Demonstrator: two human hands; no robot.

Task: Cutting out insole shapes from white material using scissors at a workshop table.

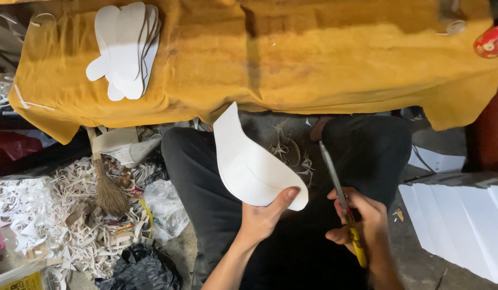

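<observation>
The lower tip of the white sole-shaped card piece (pixel 251 161) disappears behind the thumb of the left hand (pixel 265 217). The right hand (pixel 362 223) covers the pivot and most of the yellow handles of the steel-bladed scissors (pixel 340 198), so whether the blades are parted cannot be told. Both forearms are cut off at six o'clock. At three o'clock, the red rounded object (pixel 492 40) runs past the edge, its kind unclear. The stacked white sheets (pixel 464 225) are cropped at four o'clock.

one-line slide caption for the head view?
Left hand holds white cut-out; right hand holds scissors; stacked cut-outs on yellow cloth.
</observation>
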